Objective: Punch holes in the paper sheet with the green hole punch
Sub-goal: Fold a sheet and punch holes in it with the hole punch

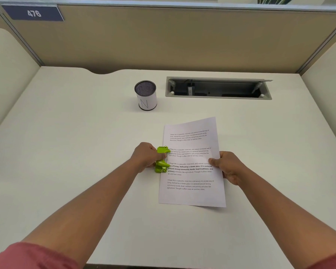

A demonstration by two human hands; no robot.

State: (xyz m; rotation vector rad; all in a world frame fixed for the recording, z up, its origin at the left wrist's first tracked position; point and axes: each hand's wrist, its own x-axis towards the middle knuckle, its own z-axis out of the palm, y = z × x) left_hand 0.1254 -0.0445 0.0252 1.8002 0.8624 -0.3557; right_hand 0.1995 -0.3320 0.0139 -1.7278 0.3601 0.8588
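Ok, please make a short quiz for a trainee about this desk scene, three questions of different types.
1. True or false: the green hole punch sits at the left edge of the paper sheet.
2. Which hand pinches the sheet's right edge? A) left hand B) right hand
3. Fill in: behind the sheet stands a mesh pen holder marked with the letter ___.

Key: 1 true; 2 B; 3 N. The left hand grips the punch.
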